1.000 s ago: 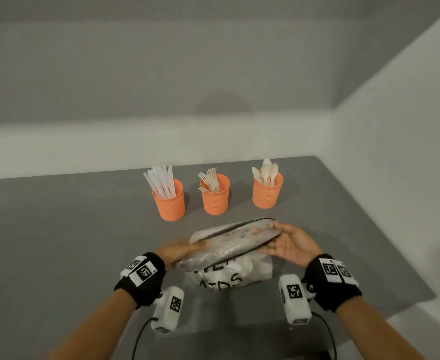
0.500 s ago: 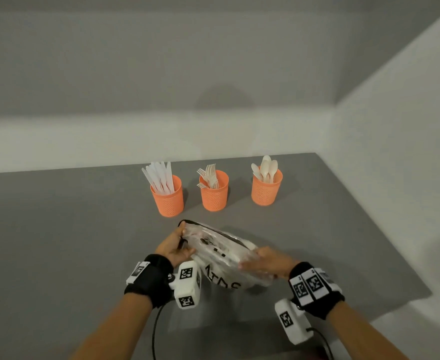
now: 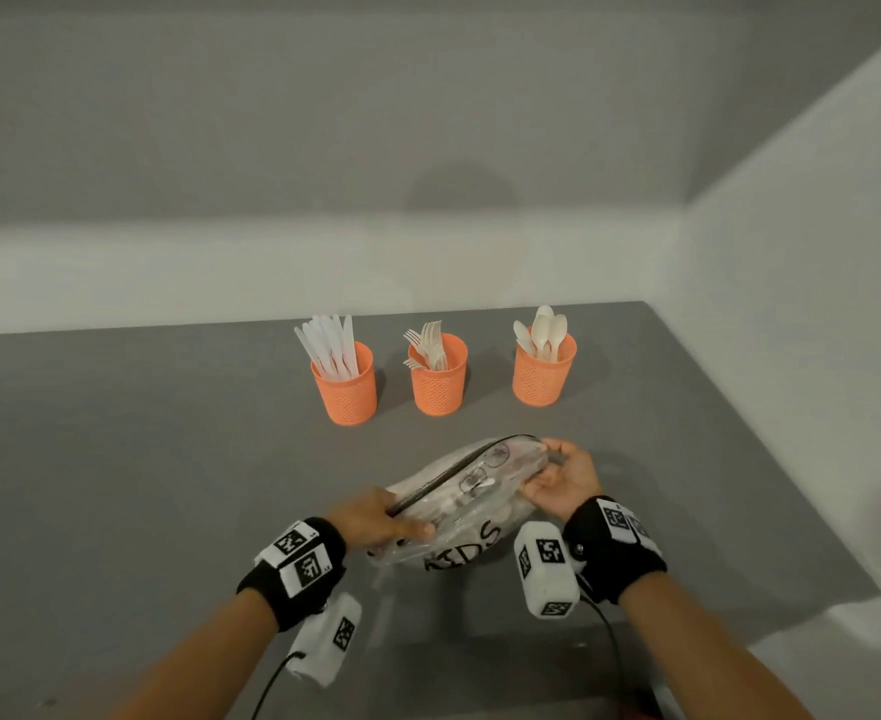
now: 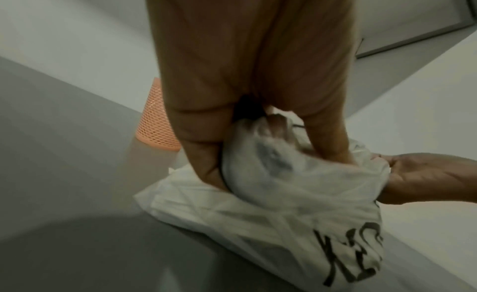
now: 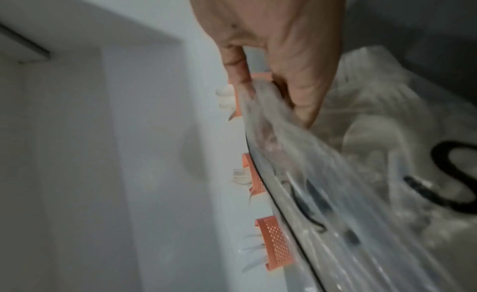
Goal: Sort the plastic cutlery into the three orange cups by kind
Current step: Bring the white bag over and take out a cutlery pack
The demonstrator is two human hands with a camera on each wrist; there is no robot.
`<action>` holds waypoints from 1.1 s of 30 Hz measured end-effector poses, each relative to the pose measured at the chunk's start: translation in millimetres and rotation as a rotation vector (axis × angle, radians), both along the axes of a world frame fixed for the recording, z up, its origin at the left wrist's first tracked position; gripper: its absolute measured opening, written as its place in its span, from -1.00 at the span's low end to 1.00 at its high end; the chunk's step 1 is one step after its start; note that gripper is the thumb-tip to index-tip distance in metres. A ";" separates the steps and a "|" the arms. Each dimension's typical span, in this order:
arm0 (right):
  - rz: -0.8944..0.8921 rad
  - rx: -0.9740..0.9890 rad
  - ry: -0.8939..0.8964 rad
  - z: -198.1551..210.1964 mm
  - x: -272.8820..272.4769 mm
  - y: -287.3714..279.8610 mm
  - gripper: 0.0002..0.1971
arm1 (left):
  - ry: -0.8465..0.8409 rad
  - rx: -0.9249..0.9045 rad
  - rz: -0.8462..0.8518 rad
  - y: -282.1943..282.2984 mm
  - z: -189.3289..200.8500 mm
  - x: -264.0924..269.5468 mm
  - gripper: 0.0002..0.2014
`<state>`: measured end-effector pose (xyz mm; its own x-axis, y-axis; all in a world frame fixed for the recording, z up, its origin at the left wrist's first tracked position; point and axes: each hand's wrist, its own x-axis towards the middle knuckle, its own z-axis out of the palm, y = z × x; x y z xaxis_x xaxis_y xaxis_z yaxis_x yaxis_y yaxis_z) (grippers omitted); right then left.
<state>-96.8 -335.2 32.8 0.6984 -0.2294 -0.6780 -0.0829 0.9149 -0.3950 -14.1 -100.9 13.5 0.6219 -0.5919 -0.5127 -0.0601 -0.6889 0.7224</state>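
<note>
Head view shows your left hand (image 3: 376, 519) gripping the near-left end of the clear zip bag (image 3: 472, 504), while your right hand (image 3: 563, 478) pinches its far-right end. Behind the bag stand three orange cups: knives cup (image 3: 347, 389), forks cup (image 3: 438, 379), spoons cup (image 3: 542, 368), each already holding its kind.

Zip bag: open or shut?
Cannot tell: both hands, left and right, grip the bag at its zip ends; zip line blurred.
</note>
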 end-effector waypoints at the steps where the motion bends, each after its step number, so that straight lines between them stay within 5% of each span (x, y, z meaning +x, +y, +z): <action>1: -0.012 -0.004 0.030 -3.1 4.4 1.1 -0.82 | 0.018 -0.018 0.032 0.5 1.4 -0.6 -0.63; 3: 0.039 -0.040 -0.006 -7.5 8.0 -0.9 -0.77 | 0.153 -0.184 0.233 3.2 4.5 3.2 -0.60; 6: 0.376 -0.071 -0.156 2.5 0.4 -3.0 -0.54 | 0.455 -0.574 0.654 5.6 12.0 13.2 -0.88; 9: 0.844 -0.574 -0.073 12.6 -16.9 4.3 -0.75 | 0.569 -0.711 0.863 -0.4 13.8 23.8 -0.84; 11: 0.999 -0.758 -0.010 5.7 -20.0 7.0 -0.83 | 0.653 -0.718 0.878 -6.6 12.0 25.8 -0.85; 15: 0.905 -0.498 -0.038 -10.9 -16.2 -2.5 -0.82 | 0.576 -0.482 0.768 -6.8 -5.8 29.8 -0.70; 18: 0.594 -0.316 -0.032 -11.9 -18.5 -8.8 -0.88 | 0.100 -0.139 0.625 -4.6 -11.7 33.6 -0.62; 21: 0.603 -0.487 0.031 -4.7 -22.0 -6.6 -0.79 | -0.427 0.003 0.453 -4.2 -6.6 28.1 -0.53; 24: 0.635 -0.882 0.164 4.3 -30.9 -2.4 -0.59 | -0.713 -0.031 0.186 -6.3 0.2 26.9 -0.47; 27: 0.871 -1.141 0.337 17.6 -56.1 3.5 -0.32 | -0.795 0.064 -0.141 -18.5 4.6 28.7 -0.42; 30: 1.284 -0.902 0.356 19.5 -77.2 19.2 0.04 | -0.723 0.248 -0.363 -29.0 10.3 27.6 -0.55; 33: 1.287 -0.712 0.187 8.9 -69.7 29.0 -0.02 | -0.679 0.394 -0.360 -32.7 19.6 25.6 -0.64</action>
<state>-166.5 -306.3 41.7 0.5919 0.1503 -0.7919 -0.7658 -0.2016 -0.6106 11.5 -133.6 33.2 0.6766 -0.6690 -0.3075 -0.6552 -0.7376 0.1630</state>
